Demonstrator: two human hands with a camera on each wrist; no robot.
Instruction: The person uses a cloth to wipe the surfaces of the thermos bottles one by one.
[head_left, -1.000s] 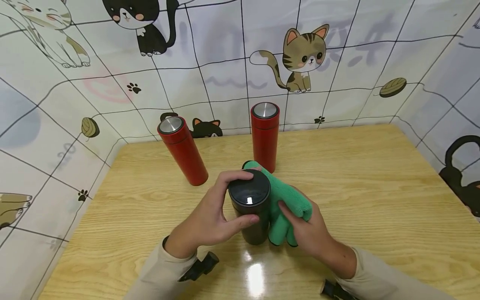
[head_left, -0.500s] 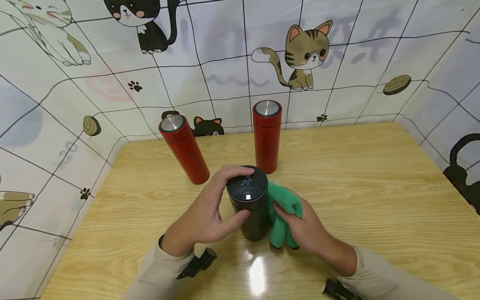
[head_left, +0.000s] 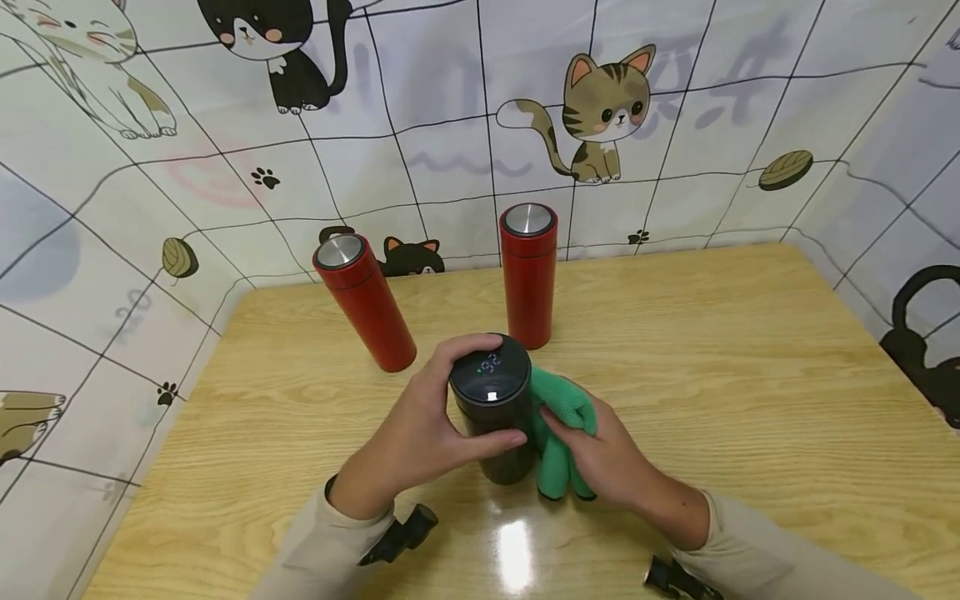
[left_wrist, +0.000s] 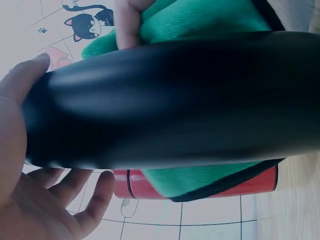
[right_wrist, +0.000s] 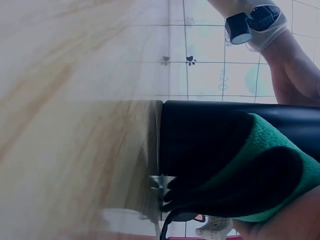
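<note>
A black vacuum flask (head_left: 512,468) stands upright near the middle of the table. My left hand (head_left: 420,429) grips it around the top, thumb on the near side and a finger over the lid's rim. Lit digits show on the glossy lid (head_left: 491,385). In my right hand (head_left: 611,450) is a bunched green cloth (head_left: 553,471) with dark edging, held against the flask's right side. The left wrist view has the flask body (left_wrist: 170,105) across it, the cloth (left_wrist: 205,22) behind. Low on the flask, the cloth (right_wrist: 272,135) touches it in the right wrist view.
Two red flasks with silver-topped lids stand behind the black one: one at the left (head_left: 367,308), the other (head_left: 529,287) almost straight behind. A cat-patterned sheet (head_left: 435,158) walls the back and sides of the wooden table (head_left: 675,358).
The cloth and my right hand have slid a little down and left along the black flask. Digits have lit up on its lid. My left hand keeps its grip.
</note>
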